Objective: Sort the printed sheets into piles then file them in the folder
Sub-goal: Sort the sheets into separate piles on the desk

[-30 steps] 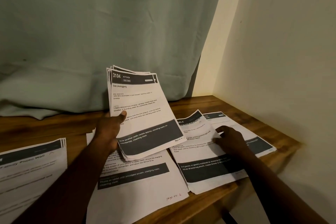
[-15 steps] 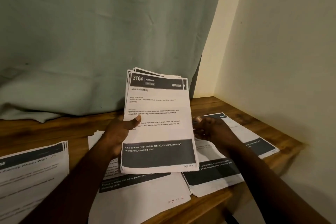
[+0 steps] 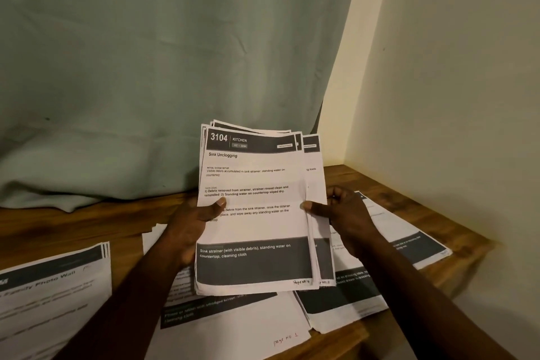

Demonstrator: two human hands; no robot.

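Observation:
I hold a stack of printed sheets (image 3: 257,225) upright above the wooden table (image 3: 67,228); its top page reads "3104 Kitchen, Sink Unclogging". My left hand (image 3: 190,225) grips the stack's left edge, thumb on the front. My right hand (image 3: 342,213) pinches the right edge, where a sheet behind is fanned out to the right. Flat on the table lie three piles: one at the left (image 3: 49,298), one in the middle marked "page no 1" (image 3: 239,327), one at the right (image 3: 388,260). No folder is in view.
A pale green curtain (image 3: 152,67) hangs behind the table and bunches on its back edge. A cream wall (image 3: 444,82) closes the right side. The table's right corner (image 3: 479,245) lies just beyond the right pile.
My right hand left the right pile and came up to pinch the stack's right edge. The stack swung upright and toward the centre, and a rear sheet now fans out.

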